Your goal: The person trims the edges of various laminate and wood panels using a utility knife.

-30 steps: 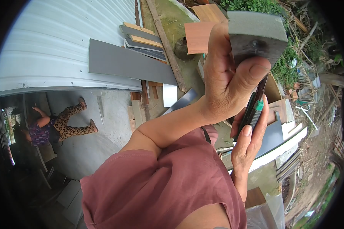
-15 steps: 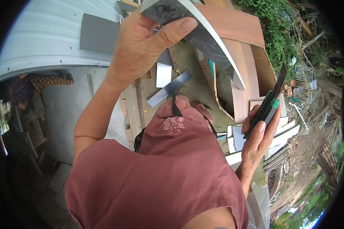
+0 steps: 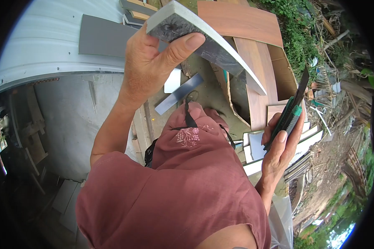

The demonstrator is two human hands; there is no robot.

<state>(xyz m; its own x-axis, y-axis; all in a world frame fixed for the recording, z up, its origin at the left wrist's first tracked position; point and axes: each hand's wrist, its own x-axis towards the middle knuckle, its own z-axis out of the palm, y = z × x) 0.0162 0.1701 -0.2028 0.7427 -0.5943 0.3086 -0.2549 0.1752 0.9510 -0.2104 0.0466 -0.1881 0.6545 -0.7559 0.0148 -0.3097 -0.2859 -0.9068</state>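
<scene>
My left hand [image 3: 153, 66] is raised in front of me and grips one end of a long grey board [image 3: 220, 54] with a pale edge. The thumb presses on its dark face, and the far end slants down to the right. On the right side, my right hand [image 3: 278, 145] is wrapped round a utility knife [image 3: 287, 118] with a black and green handle. Its dark blade is extended and points up, apart from the board.
Below the board a grey strip [image 3: 178, 94] and a white piece [image 3: 173, 81] lie on the floor. Wood-grain panels [image 3: 241, 23] and an open cardboard box [image 3: 281, 68] stand ahead. A grey panel [image 3: 102, 36] rests on the corrugated metal sheet [image 3: 37, 45] at left. White strips [image 3: 307, 143] lie right.
The board and my left hand have shifted slightly left and down in view. A patterned sleeve or leg at the far left has nearly gone from sight. The knife stays in my right hand.
</scene>
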